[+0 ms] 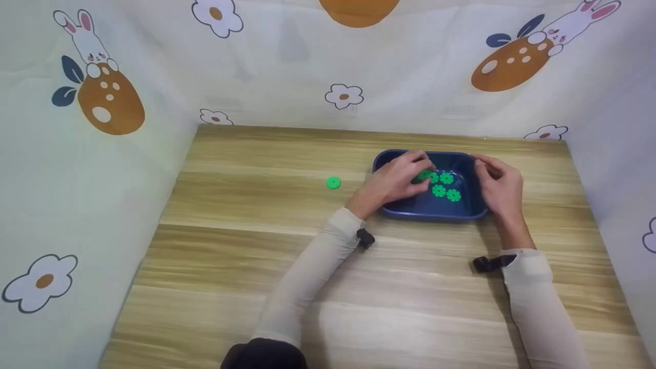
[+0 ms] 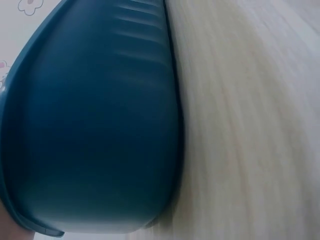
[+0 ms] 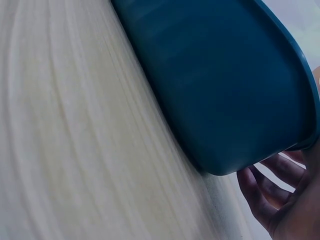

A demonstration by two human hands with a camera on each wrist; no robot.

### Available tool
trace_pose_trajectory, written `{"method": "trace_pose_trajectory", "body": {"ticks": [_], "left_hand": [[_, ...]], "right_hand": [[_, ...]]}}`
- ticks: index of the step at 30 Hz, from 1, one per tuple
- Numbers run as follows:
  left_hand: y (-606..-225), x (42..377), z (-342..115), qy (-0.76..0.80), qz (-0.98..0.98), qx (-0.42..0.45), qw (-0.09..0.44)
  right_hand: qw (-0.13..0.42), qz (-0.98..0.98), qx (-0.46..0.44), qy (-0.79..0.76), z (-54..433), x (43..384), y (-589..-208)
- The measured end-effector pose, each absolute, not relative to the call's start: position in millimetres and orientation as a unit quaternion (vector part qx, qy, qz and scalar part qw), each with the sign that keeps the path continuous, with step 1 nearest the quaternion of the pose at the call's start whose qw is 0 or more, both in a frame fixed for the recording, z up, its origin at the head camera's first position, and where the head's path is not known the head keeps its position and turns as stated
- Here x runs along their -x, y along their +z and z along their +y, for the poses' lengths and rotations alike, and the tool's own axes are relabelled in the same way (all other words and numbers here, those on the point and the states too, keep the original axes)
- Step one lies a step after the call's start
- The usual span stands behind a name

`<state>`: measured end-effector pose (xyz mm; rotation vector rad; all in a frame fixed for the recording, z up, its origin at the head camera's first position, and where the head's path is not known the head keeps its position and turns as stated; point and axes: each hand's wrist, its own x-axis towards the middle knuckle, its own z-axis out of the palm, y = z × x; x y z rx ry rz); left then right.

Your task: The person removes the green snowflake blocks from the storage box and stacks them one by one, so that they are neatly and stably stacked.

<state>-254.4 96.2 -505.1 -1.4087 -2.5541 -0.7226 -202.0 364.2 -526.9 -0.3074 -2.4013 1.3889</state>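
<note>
A dark blue plastic basin point(image 1: 425, 212) stands on the table, with several green notched discs point(image 1: 453, 195) lying inside it. My left hand point(image 1: 397, 179) reaches over the basin's left rim, fingers bent above the discs at the left of the group. One green disc shows partly between its thumb and fingers; whether it is pinched is hidden. At the basin's right end, my right hand point(image 1: 502, 187) holds the rim. Its fingers point(image 3: 257, 197) are against the basin's end wall in the right wrist view. The left wrist view shows the basin's outer side point(image 2: 100, 115) but not the left fingers.
A single green disc point(image 1: 333, 183) lies on the wood-grain table point(image 1: 246, 205), left of the basin. Behind and at both sides of the table hangs a pale patterned cloth point(image 1: 287, 77). Black wrist cameras point(image 1: 366, 239) sit on both sleeves.
</note>
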Motion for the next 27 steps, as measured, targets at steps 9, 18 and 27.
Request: {"method": "trace_pose_trajectory", "body": {"ticks": [9,18,27], "left_hand": [[-501.1,250.3,91.8,-0.303,-0.806,0.488,0.146],[-498.5,244.8,69.2,-0.355,-0.781,0.483,0.177],[-499.0,237.5,41.0,-0.442,-0.742,0.466,0.192]], "right_hand": [[0.164,-0.849,0.111,0.49,364.6,202.5,-527.6],[0.16,-0.85,0.107,0.491,364.2,202.5,-527.6],[0.165,-0.853,0.113,0.483,364.6,202.5,-528.0]]}}
